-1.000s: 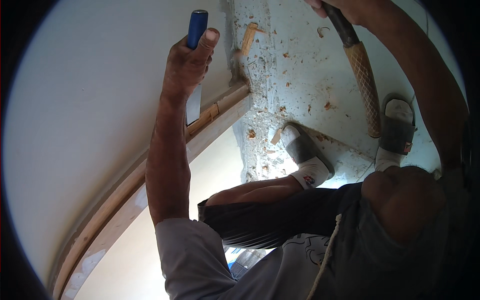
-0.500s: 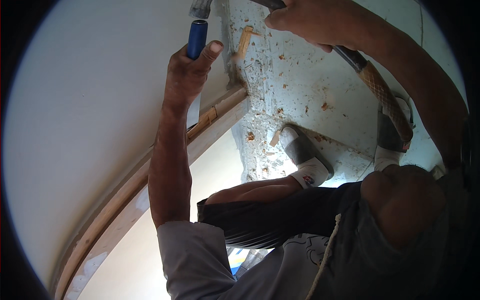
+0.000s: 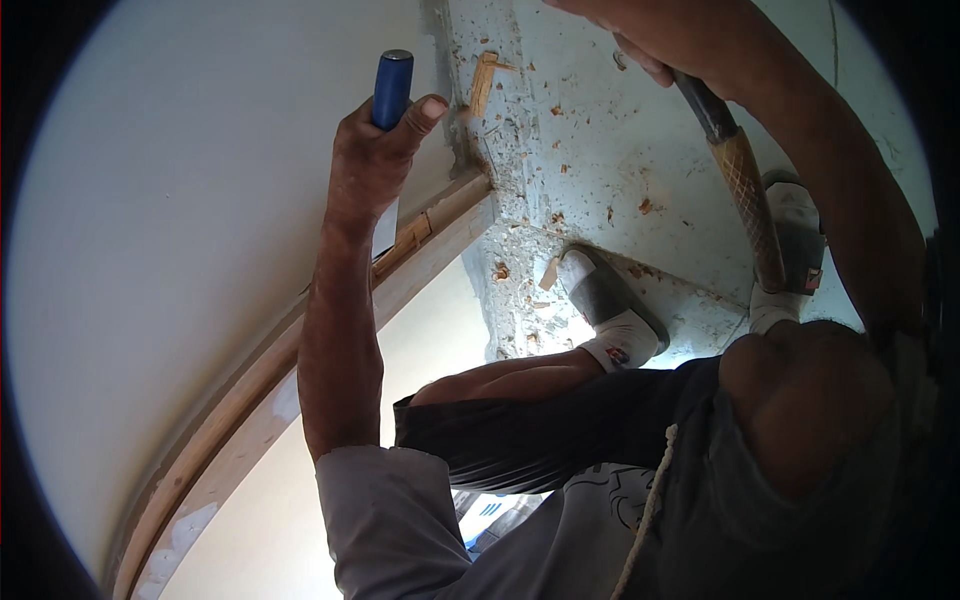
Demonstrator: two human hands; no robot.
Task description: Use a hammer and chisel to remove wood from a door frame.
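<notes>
My left hand (image 3: 370,155) is closed round a blue-handled chisel (image 3: 393,88) with a metal cap. Its blade reaches down to a notch in the wooden strip (image 3: 410,235) along the wall, with the tip partly hidden by my wrist. High at the right, my right hand (image 3: 655,35) grips the dark shaft of a hammer (image 3: 740,190), whose tan, cross-patterned lower end hangs down. The hammer's head is out of view past the top edge. A split piece of wood (image 3: 483,85) lies on the floor to the right of the chisel.
A white wall (image 3: 170,200) fills the left. Dusty tiles (image 3: 660,150) carry scattered shavings and a small wood scrap (image 3: 548,273). My bent legs and two slippered feet (image 3: 610,295) are below. A pale surface (image 3: 250,520) lies beyond the wooden strip.
The hammer head swung into view just over the chisel's cap half a second ago and is now out of view. My left hand and the chisel sit slightly lower in the picture.
</notes>
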